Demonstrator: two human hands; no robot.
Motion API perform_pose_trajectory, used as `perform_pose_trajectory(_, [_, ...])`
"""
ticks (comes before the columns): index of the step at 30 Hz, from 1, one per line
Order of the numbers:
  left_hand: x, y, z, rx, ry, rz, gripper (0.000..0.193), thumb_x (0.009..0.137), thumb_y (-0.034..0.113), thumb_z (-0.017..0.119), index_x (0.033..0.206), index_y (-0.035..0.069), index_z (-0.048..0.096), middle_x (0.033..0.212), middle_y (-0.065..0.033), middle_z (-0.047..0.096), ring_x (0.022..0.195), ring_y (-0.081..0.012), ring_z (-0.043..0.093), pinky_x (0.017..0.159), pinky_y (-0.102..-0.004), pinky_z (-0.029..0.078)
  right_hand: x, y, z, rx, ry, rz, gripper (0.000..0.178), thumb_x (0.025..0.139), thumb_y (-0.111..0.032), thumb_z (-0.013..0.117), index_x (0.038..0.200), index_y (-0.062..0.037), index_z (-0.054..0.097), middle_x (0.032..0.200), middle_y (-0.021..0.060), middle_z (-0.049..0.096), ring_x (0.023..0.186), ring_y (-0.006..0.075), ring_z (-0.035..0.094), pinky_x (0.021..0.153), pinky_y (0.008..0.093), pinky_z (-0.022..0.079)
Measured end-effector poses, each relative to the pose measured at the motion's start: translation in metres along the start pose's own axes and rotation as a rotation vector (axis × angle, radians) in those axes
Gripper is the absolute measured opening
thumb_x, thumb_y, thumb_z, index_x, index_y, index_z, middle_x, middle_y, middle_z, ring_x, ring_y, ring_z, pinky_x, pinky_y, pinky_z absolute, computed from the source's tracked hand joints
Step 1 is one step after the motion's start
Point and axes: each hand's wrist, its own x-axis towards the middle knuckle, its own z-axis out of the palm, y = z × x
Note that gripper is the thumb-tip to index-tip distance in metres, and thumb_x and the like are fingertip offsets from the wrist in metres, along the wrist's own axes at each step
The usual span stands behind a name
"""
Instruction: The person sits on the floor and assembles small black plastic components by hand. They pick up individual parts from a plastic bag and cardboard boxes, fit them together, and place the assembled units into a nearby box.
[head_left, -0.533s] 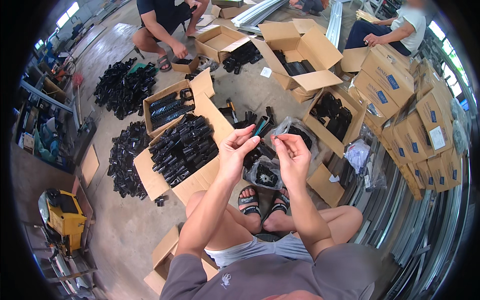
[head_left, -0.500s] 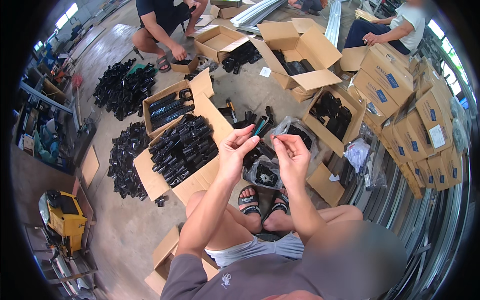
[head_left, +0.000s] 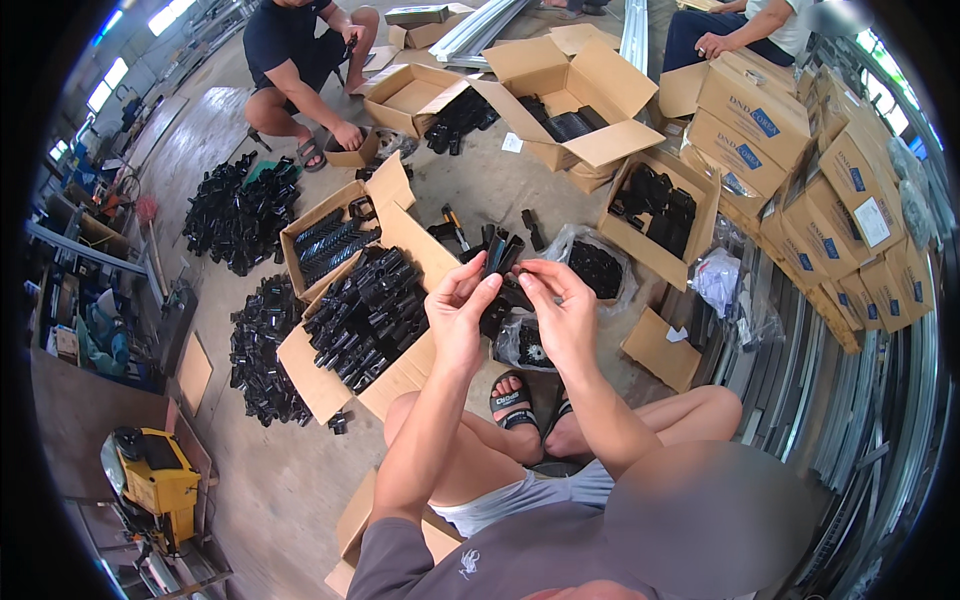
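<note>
While both hands meet, left hand (head_left: 462, 312) and right hand (head_left: 562, 305) fingers pinch the black part (head_left: 497, 256) between them.

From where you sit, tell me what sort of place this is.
Likely a workshop or warehouse floor used for packing: open cardboard boxes of black plastic parts on bare concrete, stacked sealed cartons, and long metal profiles.

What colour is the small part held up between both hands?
Black. The small part is pinched between the left hand and right hand, clearest in the head view.

Bright, even daylight — soft shadows, sharp centre, fisheye bending toward dark rim.
</note>
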Motion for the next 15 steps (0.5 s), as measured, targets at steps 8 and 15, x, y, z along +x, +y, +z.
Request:
perform_pose_trajectory(8, [0.000, -0.005, -0.001, 0.063, -0.004, 0.062, 0.036, 0.088, -0.005, 0.071, 0.123, -0.002, 0.066, 0.112, -0.0132, 0.072, 0.097, -0.0127, 0.068, 0.088, -0.0262, 0.053, 0.001, 0.010, 0.005, 0.146, 0.001, 0.115, 0.021, 0.088, -0.001, 0.073, 0.108, 0.0052, 0.073, 0.103, 0.0116, 0.075, 0.088, 0.0096, 0.067, 0.078, 0.0237, 0.054])
perform_pose_trajectory(15, [0.000, -0.005, 0.001, 0.065, -0.003, 0.064, 0.036, 0.088, -0.005, 0.071, 0.123, -0.003, 0.066, 0.112, -0.0132, 0.072, 0.098, -0.0128, 0.068, 0.089, -0.0262, 0.053, 0.001, 0.007, 0.010, 0.274, 0.044, 0.225, 0.019, 0.089, -0.004, 0.074, 0.106, 0.0044, 0.073, 0.097, 0.0078, 0.074, 0.086, 0.0091, 0.066, 0.076, 0.0229, 0.053])
